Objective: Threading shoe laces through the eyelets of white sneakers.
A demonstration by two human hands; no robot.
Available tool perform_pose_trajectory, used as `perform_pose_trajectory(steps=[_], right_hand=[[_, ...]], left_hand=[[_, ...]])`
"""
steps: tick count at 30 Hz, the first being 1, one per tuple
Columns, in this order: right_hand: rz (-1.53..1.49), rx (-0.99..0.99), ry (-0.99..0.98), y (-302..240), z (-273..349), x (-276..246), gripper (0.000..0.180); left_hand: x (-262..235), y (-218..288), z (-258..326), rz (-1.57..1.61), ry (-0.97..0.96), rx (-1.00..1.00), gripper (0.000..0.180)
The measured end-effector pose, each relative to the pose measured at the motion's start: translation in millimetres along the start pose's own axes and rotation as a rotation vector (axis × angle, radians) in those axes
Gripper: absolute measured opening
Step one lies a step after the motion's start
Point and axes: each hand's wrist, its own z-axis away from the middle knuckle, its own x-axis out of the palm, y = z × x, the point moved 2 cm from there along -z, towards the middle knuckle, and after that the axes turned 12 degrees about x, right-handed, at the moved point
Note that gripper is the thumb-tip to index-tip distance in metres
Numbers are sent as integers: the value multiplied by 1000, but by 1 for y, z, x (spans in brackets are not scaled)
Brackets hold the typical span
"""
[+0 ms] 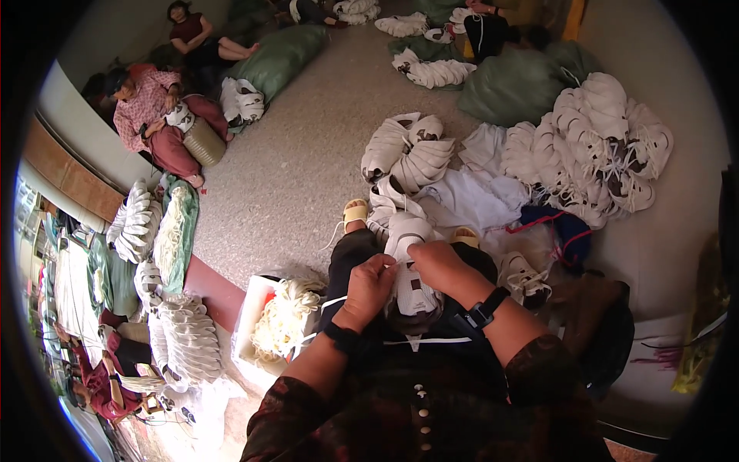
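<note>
A white shoe (416,299) lies across my lap, its heel end toward me and its toe pointing away. My left hand (371,286) is at the shoe's left side, thumb and fingers pinched on what looks like a thin white shoelace. On the opposite side, my right hand (433,266) reaches over the shoe's opening with its fingers curled in; what they grip is hidden. White lace ends trail over my dark clothing near both forearms. More white shoes (394,202) sit on the floor just beyond my feet.
To my left stands a white box (254,327) full of cream laces (286,317). A large pile of white shoes (593,146) lies at right, beside green sacks (512,86) and white cloth (481,196). Several other people sit nearby, one in a pink top (150,104) holding a shoe.
</note>
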Motion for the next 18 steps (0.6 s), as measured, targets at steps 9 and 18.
perform_pose_trajectory(steps=[9, 18], right_hand=[[0, -13, 65, -7, 4, 3, 10], [-185, 98, 76, 12, -4, 15, 9]], left_hand=[[-5, 5, -9, -113, -158, 0, 9], [1, 4, -22, -329, -156, 260, 4]])
